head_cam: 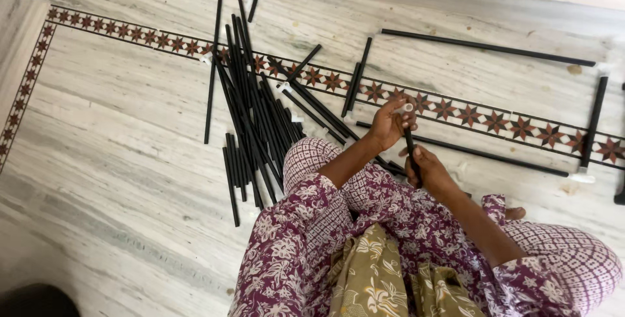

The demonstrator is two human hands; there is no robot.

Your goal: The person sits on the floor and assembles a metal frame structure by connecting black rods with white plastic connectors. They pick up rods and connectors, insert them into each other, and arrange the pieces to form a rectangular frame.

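Observation:
I sit on a marble floor in purple patterned clothes. My right hand is wrapped around the lower part of a short black rod that stands nearly upright in front of my knees. At the rod's top end, my left hand pinches a small white cap. A loose pile of black rods lies on the floor just left of my left knee.
More black rods lie scattered: a long one at the back right, one with a white end piece at the far right, another long rod beyond my hands. A patterned star border crosses the floor.

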